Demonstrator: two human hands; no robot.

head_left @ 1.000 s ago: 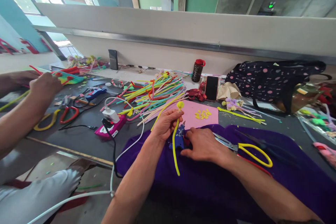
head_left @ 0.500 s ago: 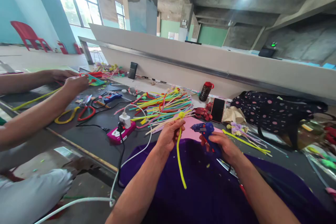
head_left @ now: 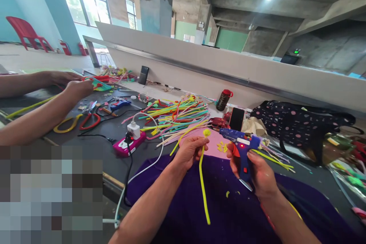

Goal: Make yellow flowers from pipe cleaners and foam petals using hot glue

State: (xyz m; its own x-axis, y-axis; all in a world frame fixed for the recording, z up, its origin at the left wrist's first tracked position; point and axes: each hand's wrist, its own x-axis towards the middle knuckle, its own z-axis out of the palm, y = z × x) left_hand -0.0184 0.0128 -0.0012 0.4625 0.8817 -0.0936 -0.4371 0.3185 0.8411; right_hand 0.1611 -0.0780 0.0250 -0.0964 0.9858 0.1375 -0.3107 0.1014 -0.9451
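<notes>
Between the thumb and fingers of my left hand [head_left: 190, 151] is a yellow pipe cleaner [head_left: 204, 190]. A small yellow ball-shaped head tops it above my fingertips, and the stem hangs down over the purple cloth [head_left: 174, 206]. My right hand [head_left: 260, 171] is wrapped round the handle of a blue hot glue gun [head_left: 240, 141], a finger at its orange trigger. The gun's nozzle points left toward the yellow head, a short gap apart from it. Below the gun, small yellow pieces [head_left: 222, 146] lie on a pink sheet [head_left: 194, 143].
A heap of coloured pipe cleaners [head_left: 177, 112] lies behind my hands. At left are a pink power strip [head_left: 129, 144] with a white cable, scissors [head_left: 90, 121], and a co-worker's hands [head_left: 77, 87]. A bottle [head_left: 223, 100], a phone [head_left: 237, 119] and a dark bag [head_left: 297, 126] stand behind.
The glue gun has turned more side-on and come nearer to me. My left hand with the yellow pipe cleaner has shifted slightly right. Small yellow pieces on the pink sheet now show.
</notes>
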